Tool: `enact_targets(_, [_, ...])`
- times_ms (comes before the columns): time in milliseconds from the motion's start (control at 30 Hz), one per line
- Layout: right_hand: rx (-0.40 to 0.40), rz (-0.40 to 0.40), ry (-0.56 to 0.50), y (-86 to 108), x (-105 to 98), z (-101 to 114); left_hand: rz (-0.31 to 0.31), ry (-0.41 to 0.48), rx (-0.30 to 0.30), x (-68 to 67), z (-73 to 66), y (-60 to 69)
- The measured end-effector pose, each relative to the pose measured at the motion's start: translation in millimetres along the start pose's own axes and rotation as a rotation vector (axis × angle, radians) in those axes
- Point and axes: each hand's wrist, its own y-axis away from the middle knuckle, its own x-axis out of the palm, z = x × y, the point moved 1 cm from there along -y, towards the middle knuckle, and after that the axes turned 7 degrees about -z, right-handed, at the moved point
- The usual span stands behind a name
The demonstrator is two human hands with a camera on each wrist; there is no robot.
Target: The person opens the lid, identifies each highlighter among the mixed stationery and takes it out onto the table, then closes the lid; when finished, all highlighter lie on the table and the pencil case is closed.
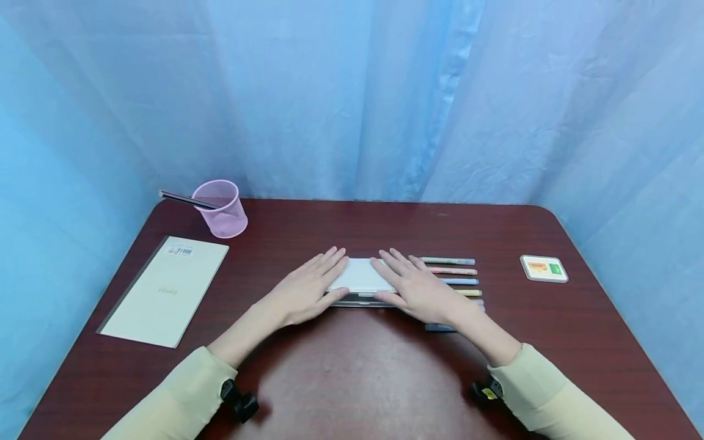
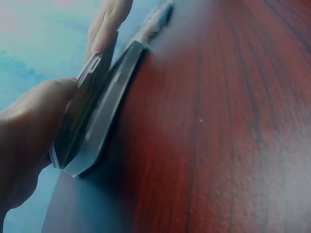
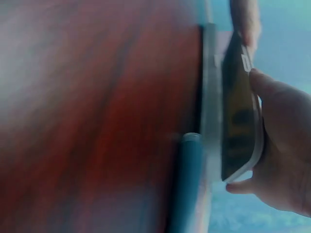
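A flat hinged pencil case (image 1: 360,276) with a white lid lies in the middle of the table. My left hand (image 1: 305,290) rests on the lid's left side and my right hand (image 1: 420,290) on its right side, fingers extended and thumbs along the near edge. In the left wrist view a gap separates the tilted lid (image 2: 81,109) from the base (image 2: 111,109). The lid's dark inner side (image 3: 238,121) shows in the right wrist view; the case's contents are hidden. Several pens (image 1: 451,261) lie beside the case, partly behind my right hand and forearm.
A pink mesh pen cup (image 1: 233,226) holding dark pens (image 1: 187,199) stands at the back left. A pale notebook (image 1: 165,293) lies on the left. Toward the right lies a small white case (image 1: 544,269) with orange and green patches. Blue curtains (image 1: 341,98) hang behind the table.
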Motion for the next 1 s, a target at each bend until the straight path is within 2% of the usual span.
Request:
enact_targets(200, [-0.057,-0.045,0.116,0.2,14,4,-0.014,-0.090,0.053,8.9,-2.0,3.5])
enact_targets(400, [-0.086,-0.087,0.196,2.5,23,4,-0.061,-0.154,0.098,16.1,-3.5,6.8])
enact_targets(533, [-0.096,-0.105,0.215,3.0,25,4,-0.095,-0.181,0.116,18.6,-4.0,7.9])
enact_targets(833, [-0.107,-0.121,0.264,4.4,27,5,-0.112,-0.202,0.124,22.4,-4.6,8.2])
enact_targets(1000, [-0.090,-0.077,0.217,5.5,20,2,-0.100,-0.166,0.114,20.5,-4.0,7.3])
